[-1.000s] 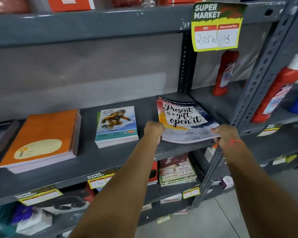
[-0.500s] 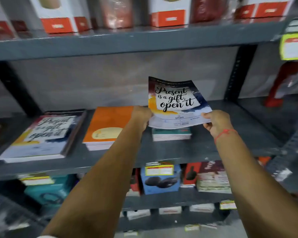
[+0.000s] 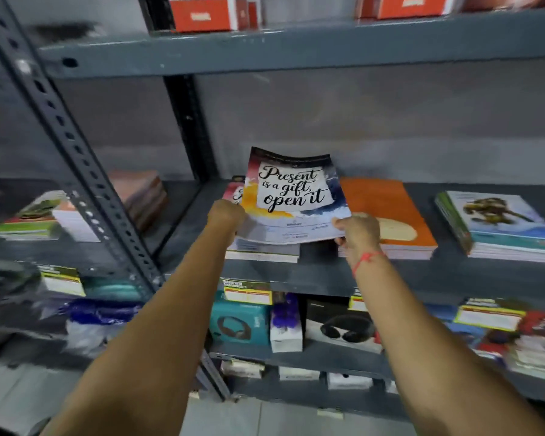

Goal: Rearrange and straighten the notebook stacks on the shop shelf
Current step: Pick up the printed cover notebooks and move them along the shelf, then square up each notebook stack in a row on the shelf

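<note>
One "Present is a gift, open it" notebook [image 3: 291, 196] is held tilted above a matching stack [image 3: 260, 251] on the grey shop shelf [image 3: 328, 275]. The left hand [image 3: 225, 215] grips its near-left corner, the right hand [image 3: 357, 231] its near-right corner, fingers [image 3: 339, 222] closed on the cover. At 3 o'clock lie two more stacks: orange notebooks [image 3: 387, 212], then cartoon-cover notebooks [image 3: 497, 225]. At 9 o'clock, past the upright, sit two blurred stacks.

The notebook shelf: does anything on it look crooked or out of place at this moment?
Yes. The "Present is a gift" notebook is not lying flat: the left hand and right hand hold it tilted above its matching stack, its cover bowed. The orange stack sits slightly turned.
</note>
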